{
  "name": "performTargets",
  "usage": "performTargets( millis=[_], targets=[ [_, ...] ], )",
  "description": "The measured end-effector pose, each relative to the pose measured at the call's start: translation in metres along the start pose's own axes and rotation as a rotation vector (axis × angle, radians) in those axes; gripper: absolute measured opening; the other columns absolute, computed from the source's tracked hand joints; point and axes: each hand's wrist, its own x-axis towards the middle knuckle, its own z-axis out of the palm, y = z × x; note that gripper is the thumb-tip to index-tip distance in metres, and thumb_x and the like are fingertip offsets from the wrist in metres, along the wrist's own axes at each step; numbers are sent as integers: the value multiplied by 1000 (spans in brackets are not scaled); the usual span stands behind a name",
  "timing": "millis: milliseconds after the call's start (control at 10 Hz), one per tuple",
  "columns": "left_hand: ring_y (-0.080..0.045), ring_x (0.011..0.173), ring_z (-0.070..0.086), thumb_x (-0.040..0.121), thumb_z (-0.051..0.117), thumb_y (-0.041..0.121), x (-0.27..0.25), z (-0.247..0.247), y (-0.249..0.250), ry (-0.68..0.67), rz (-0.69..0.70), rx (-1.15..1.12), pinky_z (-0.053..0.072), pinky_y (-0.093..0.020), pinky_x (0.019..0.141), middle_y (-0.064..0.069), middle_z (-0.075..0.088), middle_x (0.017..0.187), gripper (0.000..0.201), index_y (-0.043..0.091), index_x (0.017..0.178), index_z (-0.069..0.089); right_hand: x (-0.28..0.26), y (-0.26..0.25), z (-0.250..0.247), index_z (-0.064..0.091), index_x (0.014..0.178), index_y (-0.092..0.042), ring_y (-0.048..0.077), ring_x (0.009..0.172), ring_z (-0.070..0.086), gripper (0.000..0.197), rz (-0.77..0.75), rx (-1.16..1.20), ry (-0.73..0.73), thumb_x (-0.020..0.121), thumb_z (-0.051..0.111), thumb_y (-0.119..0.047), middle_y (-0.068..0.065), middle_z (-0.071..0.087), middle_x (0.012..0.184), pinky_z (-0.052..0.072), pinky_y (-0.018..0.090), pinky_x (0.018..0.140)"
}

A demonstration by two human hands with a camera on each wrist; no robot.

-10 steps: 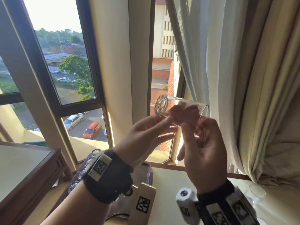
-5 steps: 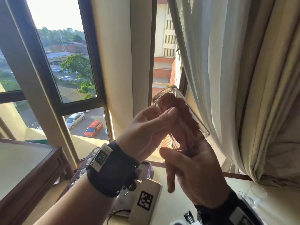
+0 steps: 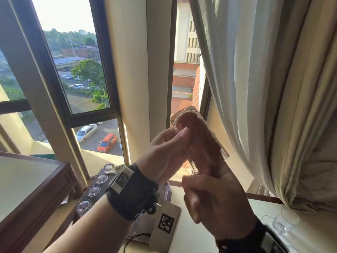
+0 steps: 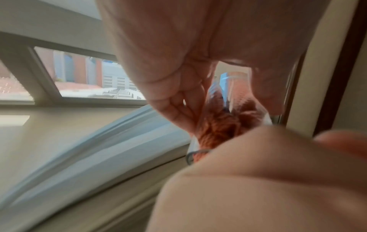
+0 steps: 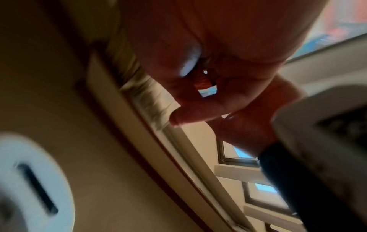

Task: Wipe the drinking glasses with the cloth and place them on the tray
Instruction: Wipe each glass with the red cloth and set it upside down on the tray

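A clear drinking glass (image 3: 179,118) is held up in front of the window, base tilted up and left, mouth down and right. An orange-red cloth (image 3: 200,143) fills its inside; in the left wrist view the cloth (image 4: 222,125) bulges out at the rim. My left hand (image 3: 180,141) pinches the glass near its base, thumb on the near side. At the mouth, just below, my right hand (image 3: 209,189) holds the cloth, fingers curled. Whether any of its fingers are inside the glass is hidden. The right wrist view is dark; only a scrap of cloth (image 5: 202,83) shows.
A grey tray (image 3: 167,190) lies below my left wrist with several glasses (image 3: 99,178) standing upside down along its left side. More glasses (image 3: 290,214) stand on the pale table at the lower right. Curtains (image 3: 264,88) hang close on the right; a wooden cabinet (image 3: 36,194) is at the left.
The glass has swung from lying nearly level to base-up. The cloth now fills its inside. My right hand has dropped under the mouth.
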Motion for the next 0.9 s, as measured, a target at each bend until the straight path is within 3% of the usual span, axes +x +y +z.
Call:
performTargets(
  millis=[100, 200, 300, 400, 500, 600, 700, 800, 900],
  targets=[
    [-39, 105, 67, 75, 94, 45, 4, 0, -6, 173, -2, 93, 52, -54, 106, -31, 66, 114, 72, -10, 115, 68, 2, 10, -18, 65, 125, -26, 23, 40, 58, 55, 51, -70, 47, 83, 70, 8, 17, 59, 60, 51, 30, 38],
    [-32, 100, 74, 85, 86, 45, 5, 5, 3, 304, -91, 311, 59, -45, 102, -29, 74, 111, 45, 3, 97, 79, 8, 18, -46, 57, 125, -29, 9, 64, 71, 49, -400, -1314, 183, 89, 68, 3, 3, 77, 98, 59, 16, 58],
    [-31, 104, 76, 87, 85, 44, 3, 11, 6, 316, -174, 433, 58, -50, 105, -22, 76, 110, 42, 5, 99, 80, 11, 23, -58, 55, 118, -29, 4, 55, 64, 61, -536, -1687, 126, 74, 82, 2, 5, 78, 92, 42, 1, 64],
    [-31, 105, 73, 84, 82, 39, -5, 12, 2, 176, -134, 221, 56, -48, 106, -27, 71, 116, 50, -2, 113, 73, 6, 17, -39, 58, 125, -35, 9, 46, 61, 60, -306, -948, 172, 85, 72, 6, 7, 67, 67, 51, 14, 45],
    [-45, 121, 61, 76, 93, 44, -11, 2, -9, 109, -60, 63, 43, -64, 116, -36, 59, 127, 83, -12, 129, 59, -5, 6, -22, 56, 140, -25, 15, 35, 50, 66, 93, 136, -40, 81, 68, 3, 19, 43, 61, 43, 23, 35],
    [-39, 112, 65, 75, 93, 49, -12, -3, -13, 206, -17, 92, 46, -59, 114, -29, 66, 119, 73, -5, 119, 69, -6, 21, -33, 57, 129, -11, 19, 40, 58, 47, 89, -174, 39, 85, 68, 1, 16, 55, 60, 47, 27, 35],
    [-32, 99, 73, 87, 82, 47, -11, -9, -7, 314, -73, 301, 54, -54, 109, -28, 74, 111, 48, 2, 104, 78, 1, 38, -53, 58, 127, -22, 12, 63, 69, 44, -373, -1452, 145, 88, 69, -3, 6, 74, 101, 60, 24, 55],
    [-29, 97, 77, 82, 83, 50, -14, -18, -5, 295, -181, 461, 60, -47, 102, -16, 79, 101, 47, 6, 99, 79, 11, 52, -57, 45, 146, -33, 13, 67, 71, 77, -445, -1652, 106, 81, 76, -3, 4, 74, 112, 63, 27, 66],
    [-29, 93, 73, 89, 78, 36, -21, -34, -12, 164, -225, 207, 60, -41, 91, -16, 74, 97, 31, 7, 99, 77, 13, 60, -28, 53, 140, -34, 13, 56, 68, 62, -183, -775, 94, 87, 74, -8, 7, 74, 88, 58, 27, 49]
  ],
)
